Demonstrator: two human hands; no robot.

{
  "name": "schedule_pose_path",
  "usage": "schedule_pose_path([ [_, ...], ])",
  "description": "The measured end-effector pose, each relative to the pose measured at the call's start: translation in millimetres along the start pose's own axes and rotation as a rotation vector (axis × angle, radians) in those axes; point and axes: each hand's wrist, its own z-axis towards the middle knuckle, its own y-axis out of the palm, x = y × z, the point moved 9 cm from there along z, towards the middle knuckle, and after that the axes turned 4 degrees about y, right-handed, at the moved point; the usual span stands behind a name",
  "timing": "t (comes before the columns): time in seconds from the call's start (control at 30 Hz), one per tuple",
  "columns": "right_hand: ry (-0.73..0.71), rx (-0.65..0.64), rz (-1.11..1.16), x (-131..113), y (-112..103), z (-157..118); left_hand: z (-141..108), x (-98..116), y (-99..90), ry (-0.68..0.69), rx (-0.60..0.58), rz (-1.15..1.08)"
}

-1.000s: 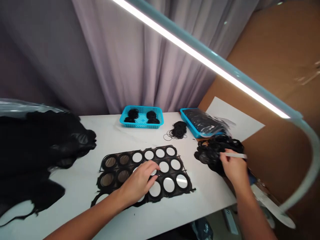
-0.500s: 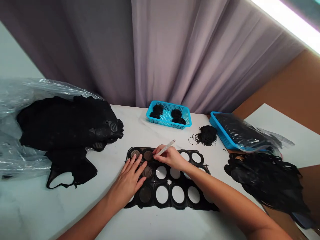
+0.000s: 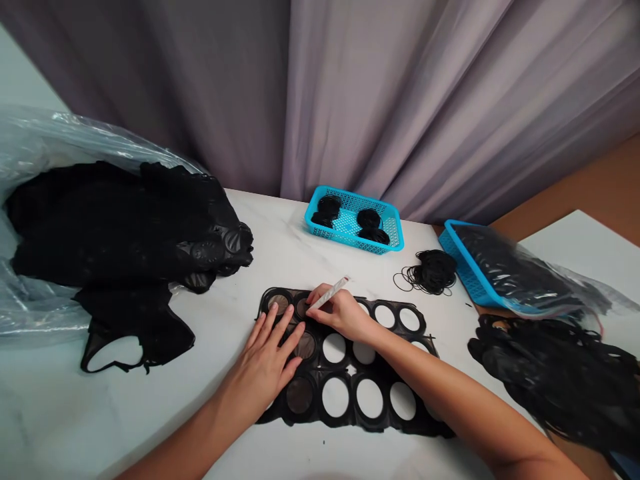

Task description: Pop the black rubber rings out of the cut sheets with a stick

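On the tabletop (image 3: 165, 413), my open left hand (image 3: 260, 363) presses flat on the black cutout sheet (image 3: 353, 418), while my right hand (image 3: 340, 315) pinches a white strip (image 3: 330, 293) just above it.

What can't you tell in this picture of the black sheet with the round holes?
From the head view:
Some holes in the black sheet: the left hand covers them.
Lower end of the white strip: the right hand hides it.
Black rings in the blue basket: too small to count.

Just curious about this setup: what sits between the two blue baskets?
The head view shows a tangle of thin black loops between the small basket and the bag-filled basket.
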Motion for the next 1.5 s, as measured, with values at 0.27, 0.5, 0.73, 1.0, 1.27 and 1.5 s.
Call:
schedule_pose_path([
  [0.27, -0.294, -0.067, -0.372, -33.7, 22.3, -15.4, -0.1, 2.1, -4.5, 0.000, 0.017, -0.033],
  [0.5, -0.190, 0.379, -0.590, -29.2, -63.1, 6.4, 1.5, -0.3, -9.1, 0.009, 0.036, 0.018],
  [0.73, -0.048, 0.066, -0.116, -28.2, -17.7, -31.0, -24.1, 21.6, -30.1, 0.079, 0.029, 0.002],
  [1.0, -0.042, -0.103, 0.035, -31.8, 31.5, -60.7, -42.7, 36.7, -27.3, 0.071, -0.001, -0.015],
  [1.27, -0.074, -0.109, 0.003, -32.7, 33.3, -58.5, -42.5, 35.7, -25.6, 0.075, -0.020, -0.003],
  [1.5, -0.098, -0.109, -0.052, -34.0, 35.8, -58.2, -42.7, 35.8, -23.7, 0.073, -0.034, 0.004],
])
